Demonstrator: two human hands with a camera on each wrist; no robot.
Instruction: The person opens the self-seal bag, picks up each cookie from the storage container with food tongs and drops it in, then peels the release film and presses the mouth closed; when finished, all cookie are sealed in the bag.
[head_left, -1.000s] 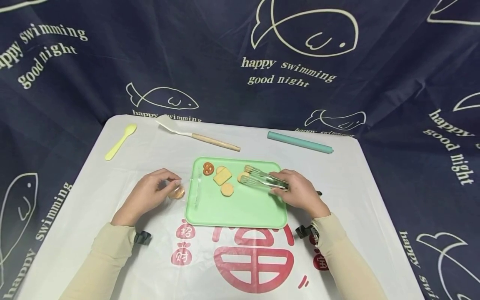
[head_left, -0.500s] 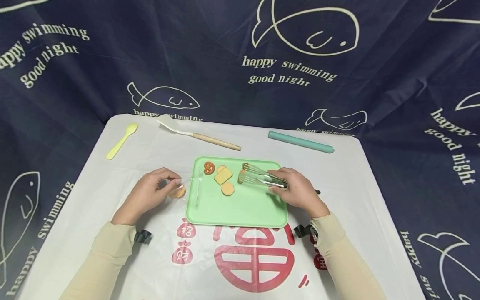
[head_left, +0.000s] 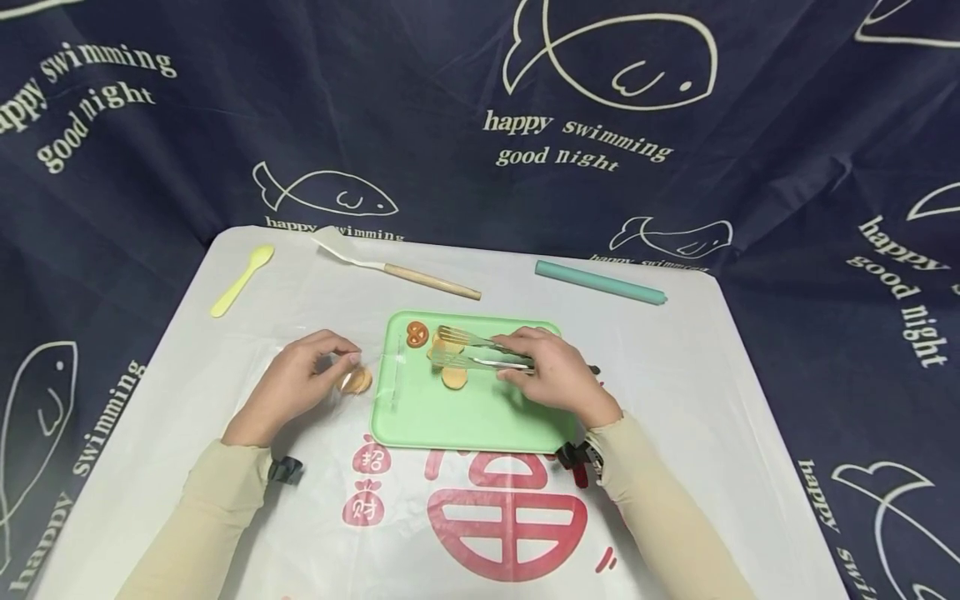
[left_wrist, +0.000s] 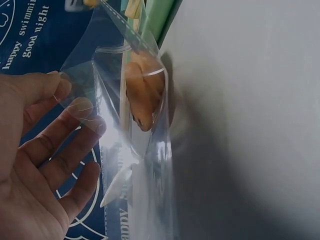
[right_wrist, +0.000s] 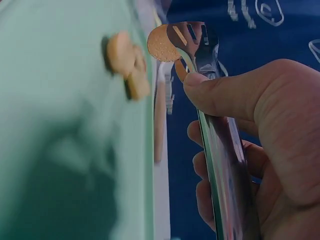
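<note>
My left hand [head_left: 303,379] pinches the edge of a clear plastic bag [left_wrist: 112,125] between thumb and fingers, just left of the tray. Inside the bag lie brown-orange biscuits [left_wrist: 145,90]. My right hand [head_left: 551,367] grips metal tongs [right_wrist: 225,165], their slotted heads pointing left over the tray. Between the tong heads is a round biscuit [right_wrist: 161,44], held off the tray. On the green tray [head_left: 480,421] are a pretzel biscuit [head_left: 417,334] and a round biscuit [head_left: 454,377]. Other pale biscuits beside them are partly hidden by the tongs in the head view.
At the back of the white-covered table [head_left: 300,550] lie a yellow spoon [head_left: 242,282], a spatula [head_left: 431,281] with a wooden handle, and a teal rod [head_left: 600,282]. A dark blue curtain [head_left: 450,92] hangs behind.
The tongs lifted a round biscuit from the tray's right part. My right hand then carried it left, above the other biscuits. My left hand stays nearly in place with the bag.
</note>
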